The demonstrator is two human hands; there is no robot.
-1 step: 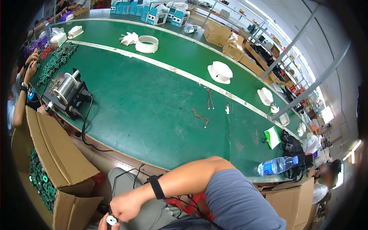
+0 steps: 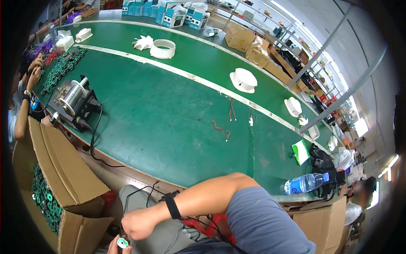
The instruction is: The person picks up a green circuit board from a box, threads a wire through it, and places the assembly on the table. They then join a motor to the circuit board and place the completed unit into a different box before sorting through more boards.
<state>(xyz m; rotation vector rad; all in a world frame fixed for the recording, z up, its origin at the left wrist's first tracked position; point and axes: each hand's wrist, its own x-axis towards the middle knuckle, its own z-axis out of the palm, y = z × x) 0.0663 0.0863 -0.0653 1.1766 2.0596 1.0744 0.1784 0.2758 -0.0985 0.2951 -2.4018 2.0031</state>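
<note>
At the lower edge my left hand pinches a small round part with a green rim, a pale face and a dark centre. My right arm crosses in front of me with a black strap round the wrist. Just above the part is my right hand, its fingers curled; what they hold, if anything, is hidden. A thin dark cable runs down beside that hand. To the left, an open cardboard box holds many green ring-shaped parts.
The green worktable carries a spool machine, red wires, white round housings and a water bottle. Green parts lie at its far left, near another person's hands. A cardboard box stands at right.
The round part has tilted slightly in my left hand and shows more of its green rim. My right hand has shifted a little away from it.
</note>
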